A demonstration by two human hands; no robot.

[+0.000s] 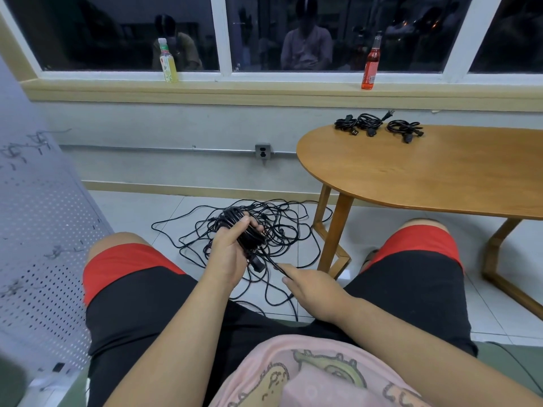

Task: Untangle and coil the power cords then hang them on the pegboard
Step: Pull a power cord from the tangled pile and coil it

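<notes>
My left hand (227, 254) grips a partly wound black coil of power cord (239, 227) between my knees. My right hand (308, 289) pinches the loose end of that cord (279, 268) just below the coil. A tangled heap of black cords (273, 230) lies on the tiled floor behind my hands. Three coiled cords (377, 126) sit on the far edge of the wooden table (426, 177). The white pegboard (38, 245) leans at my left, with a few hooks on it.
A wall outlet (262, 151) sits low on the wall ahead. A yellow drink bottle (168, 60) and a red bottle (370, 66) stand on the window sill. The table legs (335, 233) stand close to the cord heap on the right.
</notes>
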